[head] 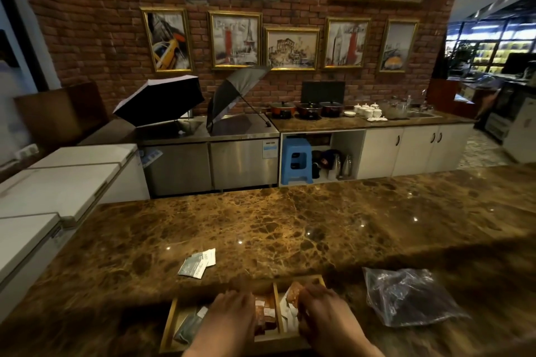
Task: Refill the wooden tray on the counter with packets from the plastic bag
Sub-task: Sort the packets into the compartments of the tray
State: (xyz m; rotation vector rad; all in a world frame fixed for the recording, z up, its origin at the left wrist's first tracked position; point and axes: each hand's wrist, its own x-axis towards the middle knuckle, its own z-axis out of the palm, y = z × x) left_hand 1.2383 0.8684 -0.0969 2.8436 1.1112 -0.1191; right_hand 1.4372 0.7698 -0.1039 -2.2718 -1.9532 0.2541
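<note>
While your left hand [229, 310] rests flat, fingers loose, steadying the wooden tray [169, 324] at the desk's near edge, your right hand [319, 307] pinches a reddish packet [294, 293] above its right compartment, plastic bag [406, 295] just right.

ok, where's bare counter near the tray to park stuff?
Free: the wide marble counter beyond the loose packets and plastic bag, plus the strip left of the wooden tray. Crowded: the tray itself, under both hands.
</note>
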